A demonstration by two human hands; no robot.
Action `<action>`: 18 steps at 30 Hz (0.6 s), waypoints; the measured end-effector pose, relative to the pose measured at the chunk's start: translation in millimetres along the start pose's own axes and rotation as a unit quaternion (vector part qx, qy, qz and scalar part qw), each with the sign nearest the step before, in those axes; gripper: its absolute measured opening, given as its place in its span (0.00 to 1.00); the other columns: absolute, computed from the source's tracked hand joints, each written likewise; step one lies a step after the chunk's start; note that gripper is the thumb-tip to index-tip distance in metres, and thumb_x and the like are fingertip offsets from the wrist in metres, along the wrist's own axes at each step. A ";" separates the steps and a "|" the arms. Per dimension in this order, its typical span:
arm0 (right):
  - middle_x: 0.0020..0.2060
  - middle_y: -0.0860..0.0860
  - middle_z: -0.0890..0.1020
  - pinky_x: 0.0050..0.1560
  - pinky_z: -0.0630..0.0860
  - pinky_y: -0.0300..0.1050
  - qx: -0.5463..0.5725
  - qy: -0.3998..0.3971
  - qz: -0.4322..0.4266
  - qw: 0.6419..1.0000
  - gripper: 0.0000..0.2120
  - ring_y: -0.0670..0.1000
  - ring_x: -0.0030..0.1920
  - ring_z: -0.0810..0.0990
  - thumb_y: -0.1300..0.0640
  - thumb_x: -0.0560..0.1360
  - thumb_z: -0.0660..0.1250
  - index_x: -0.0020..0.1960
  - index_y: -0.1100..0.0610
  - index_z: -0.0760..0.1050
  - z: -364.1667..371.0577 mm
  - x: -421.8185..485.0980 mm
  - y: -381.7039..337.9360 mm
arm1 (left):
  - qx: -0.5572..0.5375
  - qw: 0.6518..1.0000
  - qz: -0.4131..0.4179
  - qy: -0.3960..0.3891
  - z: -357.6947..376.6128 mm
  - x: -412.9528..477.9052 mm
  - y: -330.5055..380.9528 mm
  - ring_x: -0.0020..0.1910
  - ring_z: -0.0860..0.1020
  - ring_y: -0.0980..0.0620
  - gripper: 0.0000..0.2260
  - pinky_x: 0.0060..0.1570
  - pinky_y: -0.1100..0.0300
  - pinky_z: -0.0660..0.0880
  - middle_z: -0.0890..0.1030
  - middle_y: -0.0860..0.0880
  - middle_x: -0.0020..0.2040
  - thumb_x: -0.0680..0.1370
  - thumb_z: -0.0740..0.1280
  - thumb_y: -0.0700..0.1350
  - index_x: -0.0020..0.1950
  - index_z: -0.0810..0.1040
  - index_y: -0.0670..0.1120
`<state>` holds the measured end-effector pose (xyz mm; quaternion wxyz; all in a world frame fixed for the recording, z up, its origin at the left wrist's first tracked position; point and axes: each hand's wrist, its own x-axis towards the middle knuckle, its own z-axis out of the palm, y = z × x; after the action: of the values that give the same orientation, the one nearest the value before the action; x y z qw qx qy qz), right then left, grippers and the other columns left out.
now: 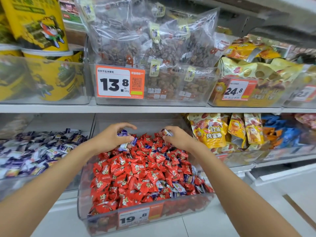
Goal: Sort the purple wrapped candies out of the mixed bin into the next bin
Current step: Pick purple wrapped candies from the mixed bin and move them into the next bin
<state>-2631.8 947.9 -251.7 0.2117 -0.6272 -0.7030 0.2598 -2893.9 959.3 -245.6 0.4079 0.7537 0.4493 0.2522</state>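
Two bare forearms reach in from the lower corners, passing over the low clear front wall of the mixed bin (184, 211), which sticks out toward the camera past the lower shelf's front edge. An orange price label (134, 218) sits on that wall. The bin's top is open and it is heaped with red candies (136, 170). A few purple wrapped candies (178, 187) lie among them, mostly near the front right.

Toward the back of the heap, the left hand (109, 136) has its fingers curled around several purple pieces, thumb arched above. The right hand (178, 140) pinches one purple candy at its fingertips. The two hands are apart, with red wrappers between them.

Just to the left, across the clear side walls, the next bin (15, 187) holds a pile of purple and white wrappers, and its top is also open. To the right stand yellow snack bags (211, 132).

The white shelf edge (136, 108) runs above the hands, with open space between it and the heap. Above it stand bagged dried fruit (145, 48) and another price label.
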 end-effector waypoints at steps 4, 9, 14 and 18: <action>0.49 0.55 0.77 0.42 0.70 0.45 -0.054 -0.032 0.030 0.998 0.14 0.53 0.44 0.75 0.57 0.76 0.70 0.59 0.59 0.73 18.6 6.3 2.1 | 0.006 1.000 0.012 0.001 1.5 1.5 -0.8 0.33 0.80 0.61 0.07 0.37 0.71 0.73 0.83 0.51 0.47 0.78 0.69 0.44 0.54 0.81 0.51; 0.52 0.53 0.74 0.47 0.69 0.43 -0.076 -0.131 0.010 0.988 0.13 0.52 0.48 0.73 0.56 0.75 0.72 0.55 0.55 0.73 38.2 11.5 -1.3 | -0.018 1.000 0.006 0.017 -0.6 2.6 -5.7 0.42 0.82 0.54 0.03 0.48 0.63 0.75 0.85 0.48 0.41 0.78 0.69 0.44 0.50 0.81 0.50; 0.38 0.43 0.77 0.34 0.67 0.31 0.028 -0.123 0.015 0.992 0.17 0.37 0.30 0.71 0.62 0.77 0.67 0.65 0.54 0.76 21.1 -5.1 -0.3 | 0.002 1.000 0.012 0.013 1.0 3.3 -3.3 0.32 0.77 0.64 0.04 0.37 0.70 0.70 0.85 0.50 0.41 0.78 0.68 0.46 0.51 0.81 0.51; 0.30 0.51 0.72 0.33 0.61 0.47 0.128 -0.076 0.043 0.988 0.10 0.50 0.30 0.62 0.61 0.77 0.63 0.53 0.50 0.79 9.1 -20.4 4.3 | 0.005 1.000 0.011 0.014 1.2 2.5 -3.5 0.33 0.80 0.61 0.04 0.39 0.68 0.72 0.84 0.51 0.42 0.78 0.69 0.45 0.50 0.82 0.51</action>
<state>-2631.7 927.1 -260.9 0.2250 -0.6033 -0.6500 0.4037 -2893.5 962.0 -249.2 0.3946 0.7574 0.4477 0.2649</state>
